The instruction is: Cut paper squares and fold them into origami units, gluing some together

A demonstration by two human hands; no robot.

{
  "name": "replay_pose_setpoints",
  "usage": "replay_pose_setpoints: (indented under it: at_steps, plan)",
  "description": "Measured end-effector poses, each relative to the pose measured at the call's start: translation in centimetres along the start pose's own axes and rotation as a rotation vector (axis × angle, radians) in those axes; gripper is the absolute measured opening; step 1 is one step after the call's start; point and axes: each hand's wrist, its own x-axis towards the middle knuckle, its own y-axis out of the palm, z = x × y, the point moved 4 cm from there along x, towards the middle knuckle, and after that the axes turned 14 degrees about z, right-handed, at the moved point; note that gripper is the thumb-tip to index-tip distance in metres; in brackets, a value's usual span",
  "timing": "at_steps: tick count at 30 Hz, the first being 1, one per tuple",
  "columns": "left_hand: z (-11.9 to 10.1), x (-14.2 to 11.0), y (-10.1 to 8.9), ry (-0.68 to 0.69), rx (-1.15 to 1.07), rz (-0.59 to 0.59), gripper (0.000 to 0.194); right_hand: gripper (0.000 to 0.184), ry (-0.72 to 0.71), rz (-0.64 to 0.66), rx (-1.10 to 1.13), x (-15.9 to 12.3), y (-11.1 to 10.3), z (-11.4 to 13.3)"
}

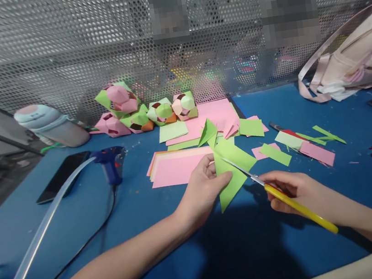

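My left hand (208, 185) pinches a green sheet of paper (234, 149) above the blue table, thumb in front and fingers behind. The sheet has pointed corners, and one runs down below my thumb. In my right hand (292, 189) is a pair of scissors (288, 203) with yellow handles. Their blades lie across the green sheet and point up and left; I cannot tell how far apart the blades are. Just behind the sheet is a folded green paper piece (208, 131). A stack of pink and cream paper (176, 171) lies beside my left hand.
A blue glue gun (109, 166) with a long clear stick and a cord lies left, near a dark phone (63, 177). Folded paper balls (120, 100) and a bottle (50, 124) stand along the mesh panel (74, 58). Paper scraps (276, 154) and a bag (357, 55) are right.
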Motion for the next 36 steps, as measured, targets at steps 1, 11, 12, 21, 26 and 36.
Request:
replay_pose_setpoints:
  at_steps: [1, 11, 12, 21, 26, 36]
  plan:
    - [0.1, 0.0, 0.0, -0.007, 0.007, 0.005, 0.037, 0.047, -0.004, 0.003, -0.013, 0.1, 0.0, -0.2]
    - [0.2, -0.3, 0.3, -0.007, 0.008, -0.004, 0.038, 0.045, -0.048, 0.004, -0.081, 0.3, 0.5, -0.3]
    - [0.2, -0.4, 0.4, -0.012, 0.01, -0.003, 0.038, 0.044, -0.049, 0.004, -0.071, 0.4, 0.6, -0.2]
    - [0.3, -0.7, 1.0, -0.04, 0.01, 0.026, 0.038, 0.039, -0.091, -0.007, -0.095, 0.6, 1.1, 0.0]
    - [0.3, -0.7, 1.1, -0.034, 0.014, 0.053, 0.038, 0.04, -0.12, -0.013, -0.157, 0.6, 1.2, 0.2]
    - [0.6, -0.7, 1.0, -0.049, 0.008, 0.065, 0.037, 0.037, -0.136, 0.043, 0.0, 0.5, 1.4, -0.1]
